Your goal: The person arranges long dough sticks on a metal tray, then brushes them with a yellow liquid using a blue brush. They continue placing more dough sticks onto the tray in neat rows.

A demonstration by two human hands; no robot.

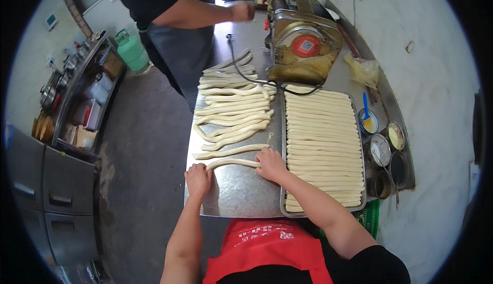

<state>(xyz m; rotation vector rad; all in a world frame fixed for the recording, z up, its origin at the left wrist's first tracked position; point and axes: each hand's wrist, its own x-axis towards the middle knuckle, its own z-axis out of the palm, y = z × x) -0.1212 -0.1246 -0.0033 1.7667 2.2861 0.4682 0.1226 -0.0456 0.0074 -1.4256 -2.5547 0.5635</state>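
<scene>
A dough rope point(233, 162) lies across the near part of the steel table point(242, 195), bowed slightly away from me. Its left end is under my left hand point(198, 180), and its right end is under my right hand point(271, 164), fingers curled over it. Just beyond lies another single dough rope point(231, 152). Farther up is a loose row of dough strips point(235, 111), some bent and overlapping. Right of my right hand, a metal tray point(284, 130) holds many dough strips point(323, 141) packed side by side; my right forearm passes over its near corner.
A dough machine point(304, 45) with a black power cord point(240, 70) stands at the far end. A co-worker in dark clothes point(173, 34) stands far left. Bowls point(380, 151), a blue-handled brush point(365, 103) and a plastic bag point(362, 70) line the right side.
</scene>
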